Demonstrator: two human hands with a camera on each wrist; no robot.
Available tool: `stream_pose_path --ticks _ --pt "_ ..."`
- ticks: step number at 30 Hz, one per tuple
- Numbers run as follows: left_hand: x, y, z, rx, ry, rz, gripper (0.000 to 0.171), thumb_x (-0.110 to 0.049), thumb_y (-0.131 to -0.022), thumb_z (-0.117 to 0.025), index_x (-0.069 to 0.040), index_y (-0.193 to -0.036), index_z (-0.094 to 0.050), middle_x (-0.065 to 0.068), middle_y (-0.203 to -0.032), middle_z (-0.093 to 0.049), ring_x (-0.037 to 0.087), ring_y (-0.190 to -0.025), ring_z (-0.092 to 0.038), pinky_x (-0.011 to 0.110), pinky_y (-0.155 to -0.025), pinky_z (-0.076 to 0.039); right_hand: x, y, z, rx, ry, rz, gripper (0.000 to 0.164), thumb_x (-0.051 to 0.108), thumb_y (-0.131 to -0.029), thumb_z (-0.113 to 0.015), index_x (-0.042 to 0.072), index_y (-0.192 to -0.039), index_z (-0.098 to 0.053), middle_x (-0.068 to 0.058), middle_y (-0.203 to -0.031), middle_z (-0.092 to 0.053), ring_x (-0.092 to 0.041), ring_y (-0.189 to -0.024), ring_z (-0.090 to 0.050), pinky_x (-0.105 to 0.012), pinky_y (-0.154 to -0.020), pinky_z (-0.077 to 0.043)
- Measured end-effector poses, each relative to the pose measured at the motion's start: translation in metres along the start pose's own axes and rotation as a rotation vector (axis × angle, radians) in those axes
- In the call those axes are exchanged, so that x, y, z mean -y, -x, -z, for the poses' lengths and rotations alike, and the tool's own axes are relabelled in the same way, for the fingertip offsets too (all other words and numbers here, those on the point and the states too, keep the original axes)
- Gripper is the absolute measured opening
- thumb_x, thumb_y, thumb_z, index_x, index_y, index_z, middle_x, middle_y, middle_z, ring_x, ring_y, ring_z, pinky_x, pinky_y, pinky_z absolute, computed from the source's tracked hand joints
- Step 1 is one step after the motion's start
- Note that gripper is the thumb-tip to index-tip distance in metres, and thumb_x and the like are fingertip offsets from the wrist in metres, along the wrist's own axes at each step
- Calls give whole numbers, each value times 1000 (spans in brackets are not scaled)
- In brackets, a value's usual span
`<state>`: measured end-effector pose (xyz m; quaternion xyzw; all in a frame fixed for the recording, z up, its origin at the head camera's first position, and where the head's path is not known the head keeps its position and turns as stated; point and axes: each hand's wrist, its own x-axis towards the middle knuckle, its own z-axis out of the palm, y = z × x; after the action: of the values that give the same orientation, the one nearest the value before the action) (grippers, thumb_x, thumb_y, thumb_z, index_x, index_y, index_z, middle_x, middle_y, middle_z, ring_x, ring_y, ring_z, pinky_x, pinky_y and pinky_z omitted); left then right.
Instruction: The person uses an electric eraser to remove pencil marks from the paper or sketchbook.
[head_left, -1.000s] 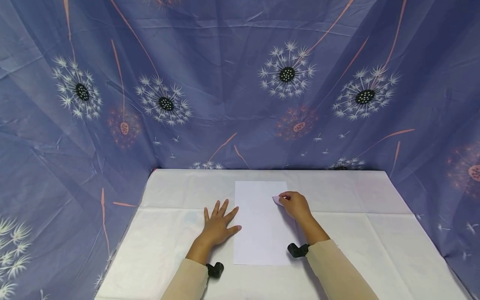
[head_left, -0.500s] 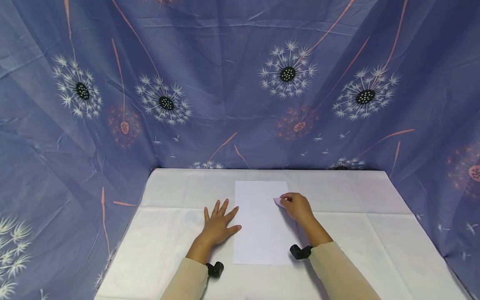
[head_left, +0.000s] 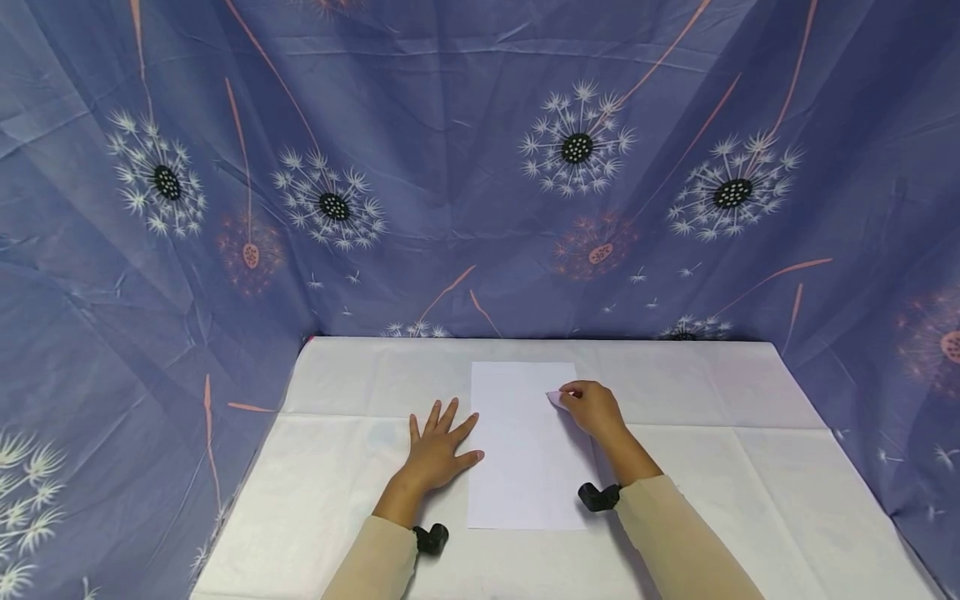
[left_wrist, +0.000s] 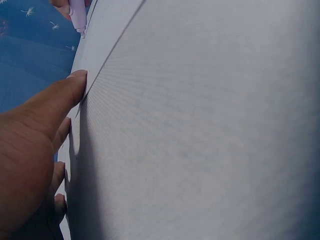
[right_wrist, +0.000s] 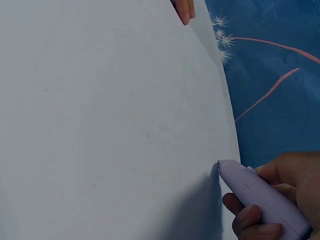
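Note:
A white sheet of paper (head_left: pixel 517 458) lies in the middle of the table in the head view. Pinched in my right hand (head_left: pixel 595 412) is a lavender pen-shaped tool (right_wrist: pixel 265 200), which has a rounded nose and a tiny tip. Its tip meets or nearly meets the paper, toward the sheet's upper right; I cannot tell whether they touch. A small raised button shows beside my right thumb (right_wrist: pixel 280 167). My left hand (head_left: pixel 432 458) rests flat with spread fingers, mostly on the cloth, its thumb reaching over the paper's left edge.
A creased white cloth (head_left: pixel 750 492) covers the table around the paper. Behind and at both sides hangs a blue dandelion-print curtain (head_left: pixel 442 167). A black wrist camera (head_left: pixel 597 497) juts from the right wrist, another black camera (head_left: pixel 432 539) from the left.
My right hand with the lavender tool dips slightly nearer me, then shifts slightly back away from me. My left hand and the paper stay in place.

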<state>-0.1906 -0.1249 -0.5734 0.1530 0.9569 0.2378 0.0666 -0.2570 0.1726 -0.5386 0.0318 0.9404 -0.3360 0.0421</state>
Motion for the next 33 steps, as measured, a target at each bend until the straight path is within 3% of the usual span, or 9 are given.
stream_pose_path --ticks 33 --pt "1 -1 -2 -3 5 10 68 -56 -95 -60 -26 -154 -45 12 -170 -18 42 -158 -6 77 -117 3 -1 -2 0 17 -20 -6 29 23 -98 -62 8 -118 -75 -18 -118 -72 -35 -110 -65 -51 -96 -49"
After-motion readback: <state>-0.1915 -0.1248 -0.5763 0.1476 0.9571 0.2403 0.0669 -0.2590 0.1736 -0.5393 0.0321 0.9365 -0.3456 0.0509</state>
